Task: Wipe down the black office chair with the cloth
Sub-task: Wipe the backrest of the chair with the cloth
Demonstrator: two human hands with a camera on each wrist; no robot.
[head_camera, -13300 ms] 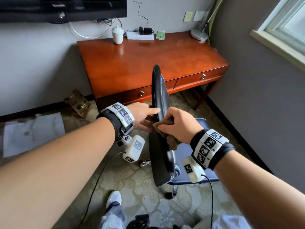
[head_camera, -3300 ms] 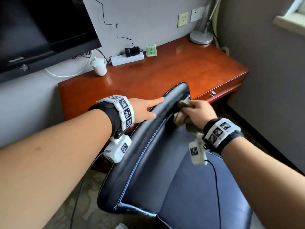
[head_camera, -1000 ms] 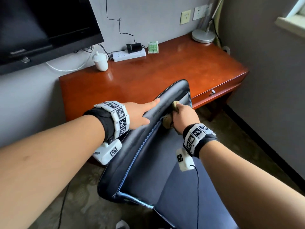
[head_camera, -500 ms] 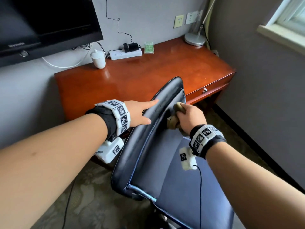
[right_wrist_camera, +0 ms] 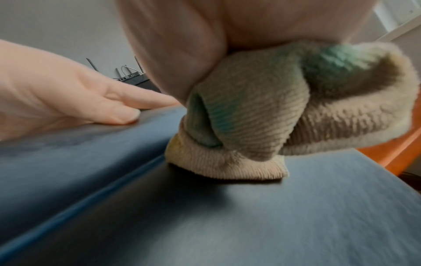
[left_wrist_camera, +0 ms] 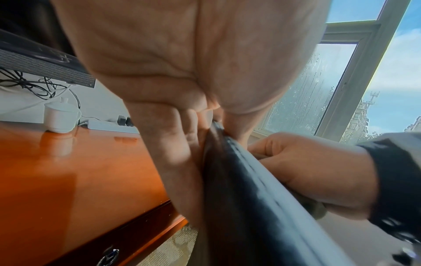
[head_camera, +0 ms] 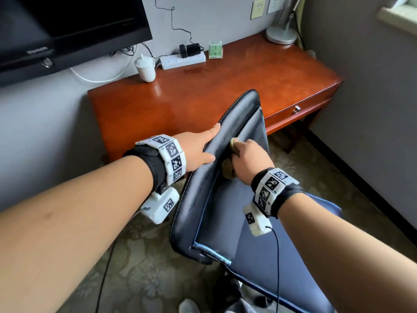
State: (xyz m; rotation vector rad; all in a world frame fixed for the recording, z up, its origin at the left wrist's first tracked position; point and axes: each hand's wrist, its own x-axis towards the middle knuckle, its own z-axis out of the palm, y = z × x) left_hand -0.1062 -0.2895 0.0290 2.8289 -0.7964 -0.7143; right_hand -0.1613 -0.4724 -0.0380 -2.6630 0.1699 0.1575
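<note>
- Bunched in the right hand (head_camera: 247, 158), one beige cloth (right_wrist_camera: 262, 126) presses on the backrest's front face, near its left rim.
- Left hand (head_camera: 198, 150) clasps that rim of the single black office chair (head_camera: 225, 188), thumb in front, fingers (left_wrist_camera: 173, 144) behind.
- Backrest top points toward the wooden desk (head_camera: 203, 91).
- One white cup (head_camera: 145, 68) and one power strip (head_camera: 184, 61) stand there.
- TV (head_camera: 67, 26) lettering is unreadable.

**Cloth moved down the chair back**

The bunched beige cloth (head_camera: 228, 169) has been slid lower on the black leather office chair (head_camera: 203, 199) by the right hand (head_camera: 249, 160). The chair was turned from side-on to face the person.
</note>
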